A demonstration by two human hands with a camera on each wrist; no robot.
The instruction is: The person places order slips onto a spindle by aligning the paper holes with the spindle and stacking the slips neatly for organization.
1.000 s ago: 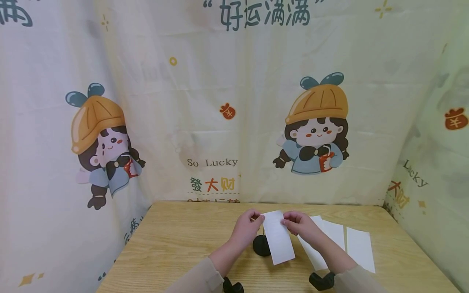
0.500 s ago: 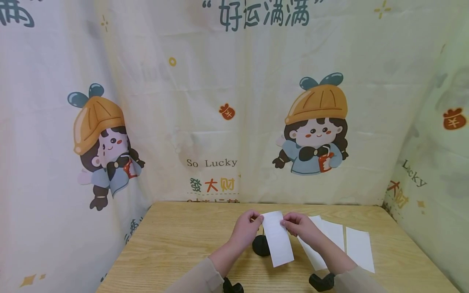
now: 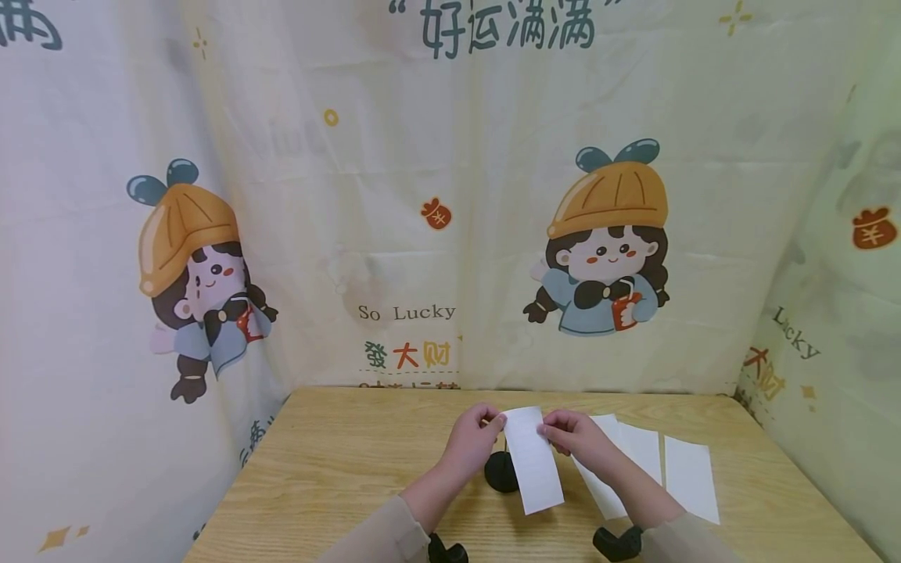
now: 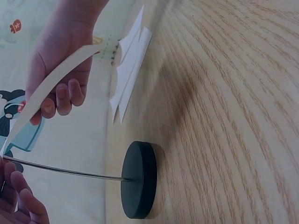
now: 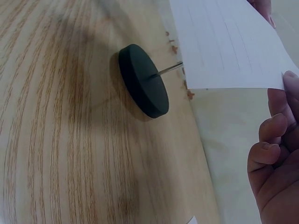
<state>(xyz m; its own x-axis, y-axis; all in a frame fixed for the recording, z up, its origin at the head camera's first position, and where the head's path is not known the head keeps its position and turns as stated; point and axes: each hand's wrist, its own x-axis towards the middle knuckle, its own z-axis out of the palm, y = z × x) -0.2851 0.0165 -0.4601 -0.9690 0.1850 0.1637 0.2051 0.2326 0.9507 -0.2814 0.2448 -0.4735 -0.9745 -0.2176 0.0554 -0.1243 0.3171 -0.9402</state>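
Head view gives the room: behind is one cream backdrop cloth [image 3: 394, 195] w/ cartoon prints and "So Lucky" text. Before it stands a wood-grain desk [image 3: 338, 469], far edge close to the cloth. Loose white sheets [image 3: 692, 478] lie toward the desk's right edge, partly hidden by the R forearm [image 3: 644, 493]. One white slip [image 3: 535, 465] is held up, tilted, over approx. the desk's middle. Both hands are narrow: L hand [image 3: 475, 434] pinches its top-left corner, R hand [image 3: 580, 438] its right edge, nr the top. Black round base [image 3: 501, 473] rests on the desk, partly covered by the slip. L wrist view shows more of the thin metal rod [image 4: 70, 171], rising from this base toward the L hand; if the fingers touch it, can't tell. R wrist view shows faint lines on the slip.
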